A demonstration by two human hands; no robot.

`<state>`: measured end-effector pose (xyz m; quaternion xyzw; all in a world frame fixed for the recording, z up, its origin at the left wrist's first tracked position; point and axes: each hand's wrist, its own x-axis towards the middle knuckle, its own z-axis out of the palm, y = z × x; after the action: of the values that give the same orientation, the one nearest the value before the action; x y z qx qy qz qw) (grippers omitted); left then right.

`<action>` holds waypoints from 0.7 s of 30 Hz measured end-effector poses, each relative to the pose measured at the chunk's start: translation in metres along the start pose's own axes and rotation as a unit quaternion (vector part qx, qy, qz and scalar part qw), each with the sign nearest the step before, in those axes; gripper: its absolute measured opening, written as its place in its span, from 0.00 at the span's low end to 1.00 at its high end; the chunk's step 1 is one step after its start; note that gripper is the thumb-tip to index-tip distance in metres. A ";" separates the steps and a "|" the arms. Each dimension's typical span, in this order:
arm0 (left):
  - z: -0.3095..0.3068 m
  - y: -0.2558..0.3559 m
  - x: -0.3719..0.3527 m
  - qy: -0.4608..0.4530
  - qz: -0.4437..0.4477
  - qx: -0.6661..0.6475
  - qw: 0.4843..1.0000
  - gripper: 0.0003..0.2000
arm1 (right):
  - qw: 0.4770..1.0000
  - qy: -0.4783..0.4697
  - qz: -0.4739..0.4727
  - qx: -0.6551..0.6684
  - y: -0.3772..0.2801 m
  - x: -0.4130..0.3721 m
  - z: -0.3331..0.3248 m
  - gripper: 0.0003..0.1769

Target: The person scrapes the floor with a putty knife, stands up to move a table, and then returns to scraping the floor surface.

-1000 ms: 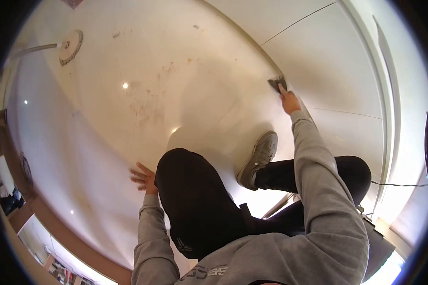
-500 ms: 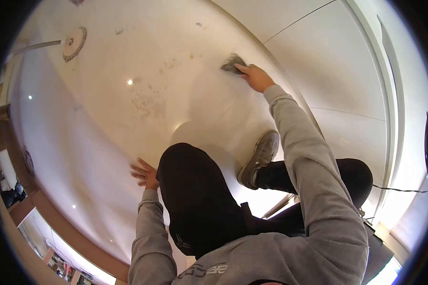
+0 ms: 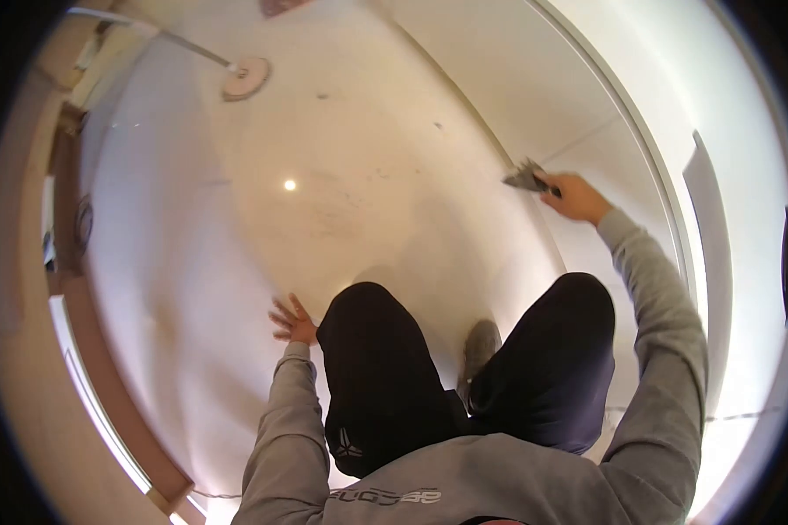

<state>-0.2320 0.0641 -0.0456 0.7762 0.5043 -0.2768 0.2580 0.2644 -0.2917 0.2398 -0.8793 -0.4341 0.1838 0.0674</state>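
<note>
My right hand is closed round a dark, flat tool, blurred, which may be a brush or scraper. The tool is over the edge where the pale floor meets a white panelled surface. My left hand has its fingers spread, with nothing in it, beside my left knee. Whether it touches anything is not clear. Faint dark smudges mark the floor ahead of my knees.
A round mop head on a long pole lies at the upper left. Brown framing runs along the left side. A white ledge curves along the right. A reddish object is at the top edge.
The view has turned, and the mop head now appears further right. My right hand has moved with the tool from over the floor to its right edge. My left hand is still spread.
</note>
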 end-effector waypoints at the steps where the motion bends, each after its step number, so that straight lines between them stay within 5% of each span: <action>1: 0.028 -0.018 0.026 0.055 0.005 0.037 0.998 0.65 | 1.000 -0.008 -0.003 -0.026 0.011 -0.001 0.015 0.30; 3: 0.035 -0.033 0.036 0.081 0.048 0.057 0.994 0.62 | 1.000 -0.006 -0.011 -0.029 0.043 -0.008 0.071 0.29; 5: -0.020 -0.022 0.006 -0.035 0.069 -0.055 0.995 0.59 | 0.999 -0.032 -0.019 0.004 0.053 -0.017 0.118 0.27; 6: 0.003 -0.057 0.042 0.068 0.176 -0.040 0.981 0.52 | 0.998 -0.063 0.005 0.019 0.063 -0.019 0.149 0.26; 7: -0.028 -0.057 0.018 0.044 0.202 -0.166 0.964 0.42 | 0.998 -0.040 -0.002 0.039 0.105 -0.013 0.212 0.26; 8: -0.062 -0.043 -0.031 0.154 0.194 -0.183 0.952 0.28 | 0.997 -0.067 0.007 0.044 0.114 -0.017 0.232 0.26; 10: -0.118 -0.043 -0.086 0.183 0.133 -0.135 0.965 0.18 | 0.994 -0.099 0.026 0.037 0.115 -0.011 0.258 0.26; 16: -0.281 -0.028 -0.280 0.474 0.102 -0.112 0.867 0.11 | 0.990 -0.137 0.031 -0.018 0.089 0.038 0.279 0.26; 21: -0.376 0.035 -0.451 0.701 0.150 0.051 0.696 0.13 | 0.988 -0.143 0.010 -0.053 0.075 0.071 0.292 0.27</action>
<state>-0.2885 0.0188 0.5384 0.8226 0.4013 0.3640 -0.1725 0.2474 -0.2941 -0.0696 -0.8505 -0.4397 0.2852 -0.0436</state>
